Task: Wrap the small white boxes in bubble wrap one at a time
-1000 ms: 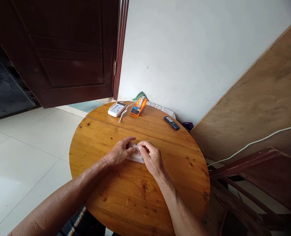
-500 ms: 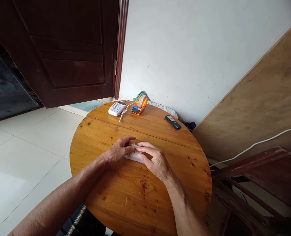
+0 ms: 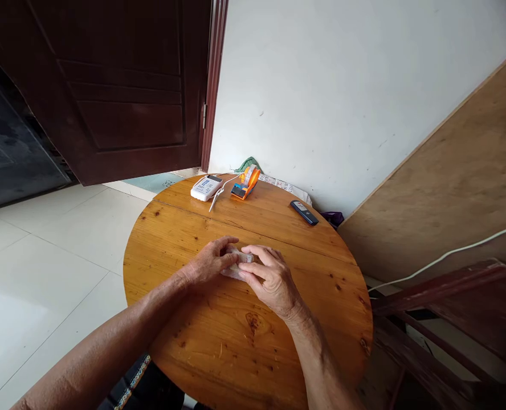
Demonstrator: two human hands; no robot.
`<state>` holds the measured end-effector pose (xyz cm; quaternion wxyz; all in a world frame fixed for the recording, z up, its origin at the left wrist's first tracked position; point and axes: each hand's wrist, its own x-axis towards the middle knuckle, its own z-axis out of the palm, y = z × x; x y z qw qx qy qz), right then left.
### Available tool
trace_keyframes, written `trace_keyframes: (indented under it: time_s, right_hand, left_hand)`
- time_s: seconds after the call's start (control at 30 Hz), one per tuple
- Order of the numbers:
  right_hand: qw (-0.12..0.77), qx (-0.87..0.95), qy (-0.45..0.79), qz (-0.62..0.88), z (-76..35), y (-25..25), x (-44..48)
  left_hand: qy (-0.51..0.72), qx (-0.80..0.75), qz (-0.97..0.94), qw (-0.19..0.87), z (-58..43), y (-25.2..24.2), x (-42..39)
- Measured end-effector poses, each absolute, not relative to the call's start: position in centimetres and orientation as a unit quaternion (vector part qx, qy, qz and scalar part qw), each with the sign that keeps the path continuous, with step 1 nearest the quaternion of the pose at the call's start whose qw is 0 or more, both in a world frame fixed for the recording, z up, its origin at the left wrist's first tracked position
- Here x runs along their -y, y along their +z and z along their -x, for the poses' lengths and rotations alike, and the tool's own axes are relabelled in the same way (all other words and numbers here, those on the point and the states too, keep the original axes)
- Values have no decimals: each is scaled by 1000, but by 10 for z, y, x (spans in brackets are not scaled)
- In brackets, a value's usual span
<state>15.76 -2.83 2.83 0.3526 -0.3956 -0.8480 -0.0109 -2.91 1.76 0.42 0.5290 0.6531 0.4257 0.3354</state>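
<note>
Small, crumpled, whitish translucent plastic packet (image 3: pixel 232 274) lies just below frame centre on round varnished wooden table (image 3: pixel 193 336), long axis seemingly crosswise, equally near both: left hand (image 3: pixel 212 261) grasps it thumb-down, right hand (image 3: pixel 273 280) pinches its right end.

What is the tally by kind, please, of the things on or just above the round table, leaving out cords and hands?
Tape dispenser: 1
White device with a printed face: 1
Dark handheld device: 1
Crinkled plastic packet: 1
Total: 4
</note>
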Motion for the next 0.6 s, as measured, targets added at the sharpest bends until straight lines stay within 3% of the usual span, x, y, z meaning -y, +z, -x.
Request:
trace_keyframes:
  time_s: [0.33,0.6]
  right_hand:
    - [333,850,-46,406,-151,34,34]
    - [336,847,-38,410,-148,32,34]
  left_hand:
    - [318,-458,-683,472,29,7,-15]
    - [327,-453,-674,484,26,6,-14]
